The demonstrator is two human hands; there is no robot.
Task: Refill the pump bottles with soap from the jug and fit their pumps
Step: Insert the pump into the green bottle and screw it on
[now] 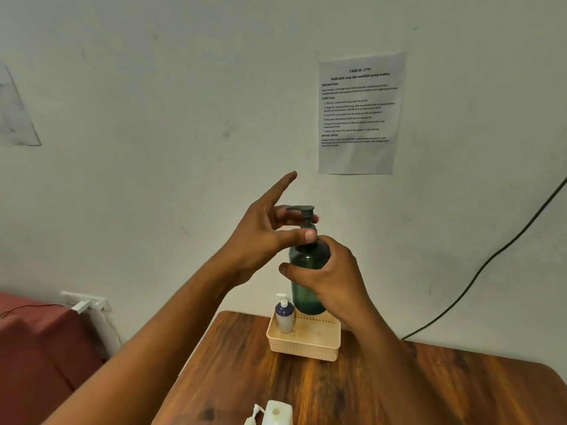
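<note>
Head view: right hand grasps the green bottle, raised above the basket on the bench; left hand fingers pinch its pump collar, apparently tightening. Next, probably: finish threading, set bottle in basket.

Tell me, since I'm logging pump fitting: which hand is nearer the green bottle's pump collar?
Left. The left hand pinches the pump collar with thumb and fingers, while the right hand grips the green bottle lower down, around its body.
</note>
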